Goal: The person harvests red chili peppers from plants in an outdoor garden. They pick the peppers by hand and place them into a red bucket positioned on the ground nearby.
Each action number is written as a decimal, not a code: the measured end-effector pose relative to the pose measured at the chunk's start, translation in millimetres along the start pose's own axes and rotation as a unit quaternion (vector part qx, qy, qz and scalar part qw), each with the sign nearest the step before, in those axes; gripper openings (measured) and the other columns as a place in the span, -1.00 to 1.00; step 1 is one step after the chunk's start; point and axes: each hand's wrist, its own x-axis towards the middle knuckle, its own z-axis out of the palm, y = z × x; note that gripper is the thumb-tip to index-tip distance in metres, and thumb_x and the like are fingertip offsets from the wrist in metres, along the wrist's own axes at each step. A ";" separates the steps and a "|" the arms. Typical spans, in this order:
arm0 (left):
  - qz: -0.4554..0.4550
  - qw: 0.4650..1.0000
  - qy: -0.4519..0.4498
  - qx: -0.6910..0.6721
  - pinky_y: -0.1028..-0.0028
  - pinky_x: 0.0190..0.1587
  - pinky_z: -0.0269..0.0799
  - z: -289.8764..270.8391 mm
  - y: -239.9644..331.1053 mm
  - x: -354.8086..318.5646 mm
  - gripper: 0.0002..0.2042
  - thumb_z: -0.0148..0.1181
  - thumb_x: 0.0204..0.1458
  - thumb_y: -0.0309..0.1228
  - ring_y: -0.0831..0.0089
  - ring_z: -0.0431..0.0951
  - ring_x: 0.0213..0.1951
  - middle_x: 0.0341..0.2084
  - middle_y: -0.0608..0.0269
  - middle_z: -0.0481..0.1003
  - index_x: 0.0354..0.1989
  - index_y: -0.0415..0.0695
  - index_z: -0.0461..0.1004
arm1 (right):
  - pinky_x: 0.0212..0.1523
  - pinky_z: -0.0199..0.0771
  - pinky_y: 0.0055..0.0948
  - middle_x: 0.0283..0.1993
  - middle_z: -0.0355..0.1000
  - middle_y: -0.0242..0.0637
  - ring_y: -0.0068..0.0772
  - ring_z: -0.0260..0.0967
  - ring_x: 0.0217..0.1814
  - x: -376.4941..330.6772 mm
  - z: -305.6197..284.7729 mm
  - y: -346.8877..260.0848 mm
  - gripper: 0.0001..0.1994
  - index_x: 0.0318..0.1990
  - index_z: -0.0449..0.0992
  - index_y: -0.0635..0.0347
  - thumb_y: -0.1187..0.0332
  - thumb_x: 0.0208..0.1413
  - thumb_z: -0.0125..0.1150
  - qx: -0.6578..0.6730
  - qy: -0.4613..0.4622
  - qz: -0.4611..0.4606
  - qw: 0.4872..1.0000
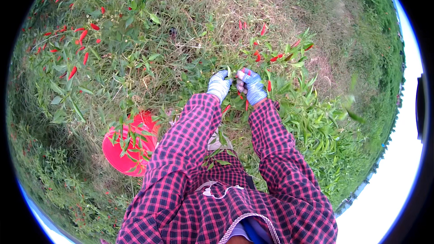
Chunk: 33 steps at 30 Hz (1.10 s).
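Both hands wear grey-blue gloves and meet over a chili plant (289,70) in front of me. My left hand (219,85) is closed, its fingertips pinched beside a pale green leaf; whatever is in them is hidden. My right hand (253,86) is a few centimetres away with curled fingers, and bits of red chili pepper (246,70) show at its fingertips. More red chilies hang close by: one chili (269,86) right of that hand, others just below it and farther up the branches.
A red bucket (118,151) stands on the ground at my lower left, partly covered by leaves. Another chili plant (81,40) full of red fruit grows at the far left. Dry grass (226,4) lies ahead, and leafy green plants (325,140) spread to my right.
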 end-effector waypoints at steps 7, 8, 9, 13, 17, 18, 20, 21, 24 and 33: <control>-0.019 0.999 -0.041 0.017 0.45 -0.24 0.27 14.6 -5.4 -7.5 -0.75 0.09 -0.21 -0.44 0.26 0.42 -0.32 -0.38 0.06 0.42 -0.30 -0.23 0.38 | -0.82 0.03 -0.69 -0.70 0.26 -0.42 -0.62 0.14 -0.78 -4.3 -3.9 3.8 -0.92 -0.50 0.31 0.16 0.38 -0.06 -0.03 -0.097 0.144 -0.044 0.984; -0.009 0.998 -0.047 0.028 0.45 -0.24 0.28 14.2 -8.6 -6.7 -0.76 0.09 -0.20 -0.43 0.25 0.42 -0.32 -0.39 0.05 0.42 -0.30 -0.22 0.38 | -0.83 0.03 -0.69 -0.70 0.26 -0.41 -0.61 0.14 -0.78 -4.3 -3.1 2.8 -0.92 -0.49 0.31 0.17 0.39 -0.06 -0.04 -0.101 0.151 -0.046 0.982; 0.009 0.999 -0.026 0.035 0.48 -0.29 0.29 13.8 -12.0 -6.4 -0.75 0.08 -0.20 -0.45 0.38 0.42 -0.43 -0.46 0.13 0.44 -0.27 -0.20 0.38 | -0.81 0.03 -0.67 -0.66 0.23 -0.37 -0.57 0.12 -0.75 -0.7 -22.4 9.7 -0.91 -0.45 0.30 0.20 0.39 -0.06 -0.02 0.130 -0.004 -0.043 0.991; -0.142 0.927 -0.030 -0.347 0.43 -0.30 0.38 4.2 -15.3 -5.1 -0.80 -0.04 -0.05 -0.48 0.37 0.43 -0.39 -0.37 0.20 0.42 -0.23 -0.22 0.30 | -0.67 0.20 -0.57 -0.47 0.28 -0.26 -0.46 0.18 -0.62 -16.1 -18.6 -23.3 -0.83 -0.46 0.30 0.19 0.28 -0.05 0.00 0.300 -0.075 -0.096 0.946; -0.251 0.811 0.023 -0.528 0.27 -0.20 0.35 -3.8 -20.3 -5.2 -0.77 -0.08 -0.02 -0.44 0.25 0.37 -0.21 -0.24 0.14 0.34 -0.16 -0.19 0.22 | -0.59 0.28 -0.55 -0.47 0.33 -0.28 -0.50 0.24 -0.59 -13.4 -22.6 -24.3 -0.87 -0.43 0.36 0.21 0.35 -0.06 -0.01 0.040 0.036 -0.108 0.993; -0.242 0.799 0.026 -0.551 0.26 -0.19 0.34 -3.2 -23.9 -6.6 -0.76 -0.07 -0.02 -0.43 0.24 0.36 -0.20 -0.23 0.14 0.33 -0.15 -0.18 0.22 | -0.59 0.28 -0.56 -0.50 0.33 -0.31 -0.52 0.24 -0.59 -11.9 -25.1 -24.4 -0.88 -0.41 0.37 0.21 0.38 -0.06 -0.02 -0.038 0.053 -0.085 0.994; -0.223 0.772 0.032 -0.594 0.24 -0.16 0.32 -2.4 -28.7 -11.3 -0.75 -0.07 -0.02 -0.41 0.23 0.35 -0.18 -0.22 0.13 0.33 -0.15 -0.18 0.22 | -0.58 0.27 -0.57 -0.56 0.32 -0.35 -0.55 0.24 -0.59 -8.8 -29.9 -23.9 -0.87 -0.36 0.39 0.21 0.44 -0.08 -0.05 -0.192 0.085 -0.036 0.977; -0.227 0.760 0.033 -0.608 0.22 -0.15 0.29 -1.7 -30.9 -13.6 -0.73 -0.05 -0.02 -0.39 0.22 0.34 -0.15 -0.19 0.14 0.31 -0.13 -0.17 0.22 | -0.57 0.25 -0.59 -0.61 0.30 -0.42 -0.59 0.23 -0.59 -1.6 -31.8 -17.3 -0.84 -0.34 0.41 0.21 0.50 -0.12 -0.08 -0.239 0.084 -0.037 0.967; -0.259 0.715 0.063 -0.647 0.24 -0.19 0.37 2.4 -36.6 -9.8 -0.79 -0.06 -0.02 -0.40 0.18 0.36 -0.19 -0.24 0.11 0.29 -0.24 -0.23 0.26 | -0.39 0.31 -0.37 -0.46 0.40 -0.22 -0.27 0.35 -0.43 14.8 -18.4 -1.4 -0.81 -0.38 0.46 0.11 0.31 -0.21 0.06 -0.611 0.138 -0.133 0.768; -0.238 0.745 0.029 -0.623 0.28 -0.12 0.23 12.8 -42.6 -13.5 -0.72 -0.09 0.00 -0.33 0.30 0.31 -0.18 -0.17 0.23 0.29 -0.12 -0.17 0.26 | -0.38 0.30 -0.37 -0.48 0.40 -0.18 -0.24 0.34 -0.43 43.3 3.3 7.0 -0.74 -0.41 0.45 0.18 0.21 -0.26 0.14 -0.657 0.118 -0.053 0.743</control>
